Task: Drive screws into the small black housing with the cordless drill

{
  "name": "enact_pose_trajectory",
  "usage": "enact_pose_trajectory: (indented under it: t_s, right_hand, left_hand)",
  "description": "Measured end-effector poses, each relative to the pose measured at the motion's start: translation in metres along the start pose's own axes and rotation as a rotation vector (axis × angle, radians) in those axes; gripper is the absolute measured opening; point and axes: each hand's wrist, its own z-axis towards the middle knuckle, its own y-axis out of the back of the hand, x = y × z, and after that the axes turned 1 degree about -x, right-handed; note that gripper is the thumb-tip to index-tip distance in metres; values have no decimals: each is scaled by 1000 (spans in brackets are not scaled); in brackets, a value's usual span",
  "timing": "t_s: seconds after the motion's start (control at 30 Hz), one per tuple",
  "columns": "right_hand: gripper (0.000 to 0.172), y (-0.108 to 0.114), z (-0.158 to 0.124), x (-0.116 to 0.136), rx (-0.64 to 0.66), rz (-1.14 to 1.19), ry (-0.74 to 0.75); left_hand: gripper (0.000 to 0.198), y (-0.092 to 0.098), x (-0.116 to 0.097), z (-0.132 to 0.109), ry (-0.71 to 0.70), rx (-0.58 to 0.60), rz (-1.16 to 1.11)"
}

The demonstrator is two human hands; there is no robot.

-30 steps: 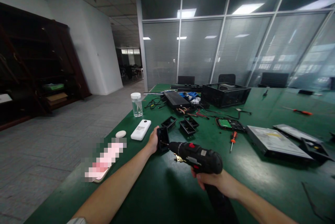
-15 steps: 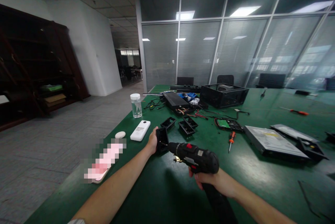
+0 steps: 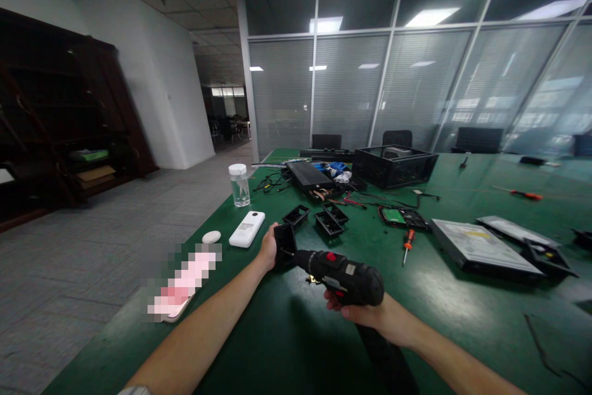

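My left hand grips a small black plastic frame by its left side, holding it tilted up on the table. Wrapped round the handle of a black cordless drill with red details is my right hand. The drill points left, and its bit reaches into the lower part of the frame; the exact contact is too small to make out. Small brass-coloured pieces lie beneath the drill's chuck. Similar black frames rest just beyond my left hand.
On the green table, a white power bank, a water bottle and a blurred-out phone stand left. An orange screwdriver, a circuit board and an optical drive lie right. A black case sits behind.
The view has shifted very slightly. The drill stays at the frame, with my right hand's fingers closed a little differently round its handle.
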Motion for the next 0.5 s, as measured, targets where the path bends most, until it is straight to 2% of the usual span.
enact_pose_trajectory:
  t_s: [0.27, 0.5]
  right_hand:
    - [26, 3, 0, 1, -2, -226, -43]
    - [23, 2, 0, 3, -15, -226, -85]
  left_hand:
    - [36, 1, 1, 1, -2, 46, -30]
    - [36, 0, 0, 0, 20, 29, -38]
